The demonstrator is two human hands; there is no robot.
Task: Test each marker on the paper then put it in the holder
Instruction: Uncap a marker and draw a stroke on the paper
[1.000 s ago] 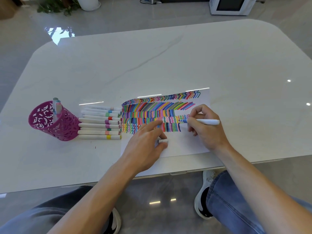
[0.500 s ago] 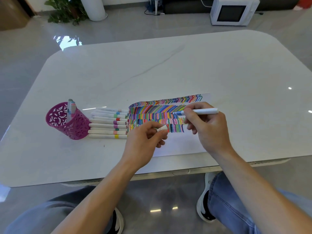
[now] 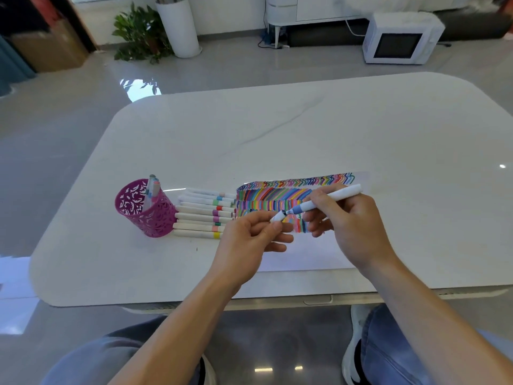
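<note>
Lifted marker (image 3: 333,198) and cap (image 3: 278,216), nine markers (image 3: 200,215) lying

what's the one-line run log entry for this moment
phase: capping marker | left hand: pinches cap at marker tip | right hand: grips marker over paper | next: holder

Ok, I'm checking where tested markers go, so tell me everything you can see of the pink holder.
The pink holder is a round, open-topped cup with lacy cut-out walls, probably metal or plastic. It stands upright on the white table, left of the row of loose markers, whose near ends seem to touch it. A few markers stand inside.
</note>
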